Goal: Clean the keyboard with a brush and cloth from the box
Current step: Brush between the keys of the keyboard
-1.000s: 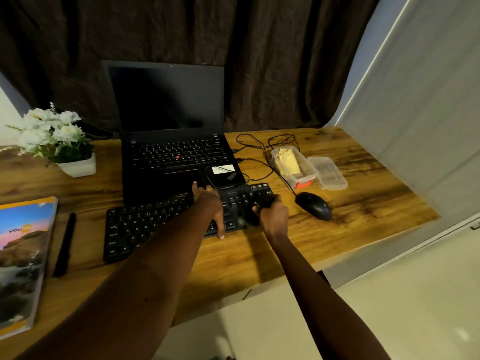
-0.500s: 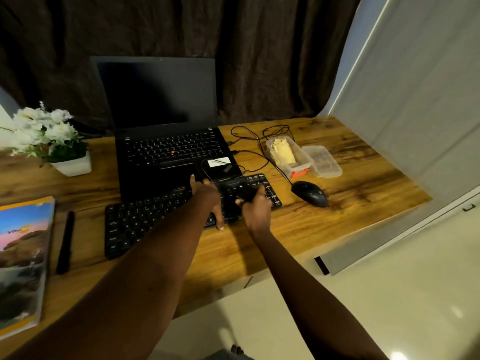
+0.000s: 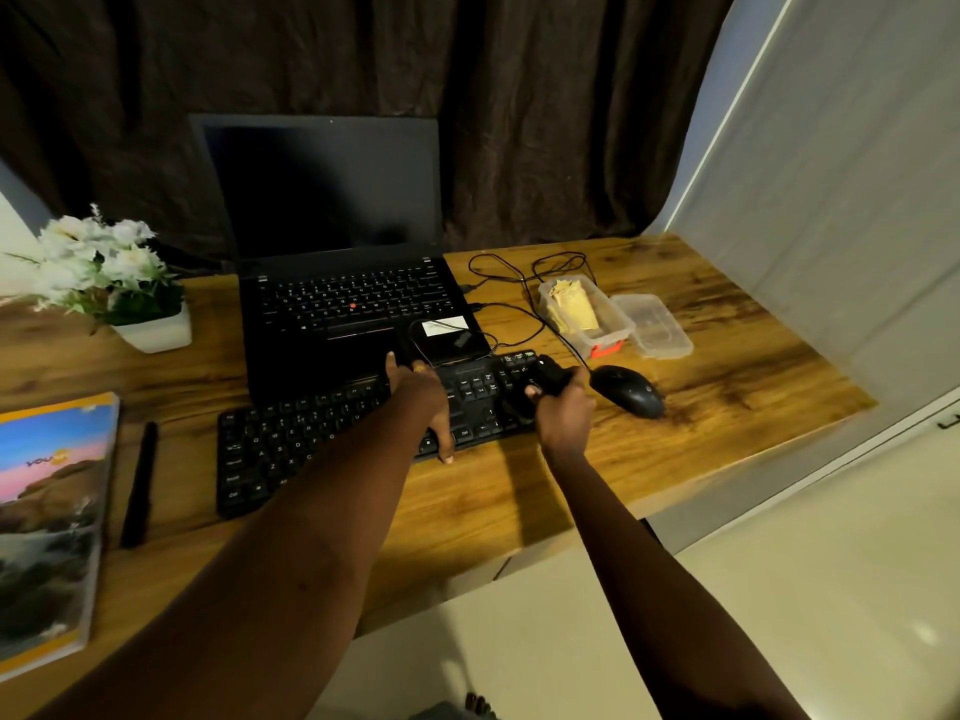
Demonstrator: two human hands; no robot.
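Observation:
A black keyboard (image 3: 291,449) lies on the wooden desk (image 3: 483,501) in front of the laptop. My left hand (image 3: 423,402) rests spread across its middle, fingers at the far edge and thumb at the near edge. My right hand (image 3: 563,407) grips a dark brush (image 3: 545,379) over the keyboard's right end. A clear plastic box (image 3: 613,330) with a yellow cloth (image 3: 574,306) inside stands behind the mouse, with the box's lid (image 3: 657,327) beside it.
An open black laptop (image 3: 332,283) stands behind the keyboard, cables (image 3: 519,272) looping to its right. A black mouse (image 3: 628,389) sits right of the keyboard. A flower pot (image 3: 150,332), a black pen (image 3: 139,480) and a book (image 3: 47,522) lie at the left.
My right hand has moved with the brush from the keyboard's middle-right toward its right end. My left hand stays on the keyboard.

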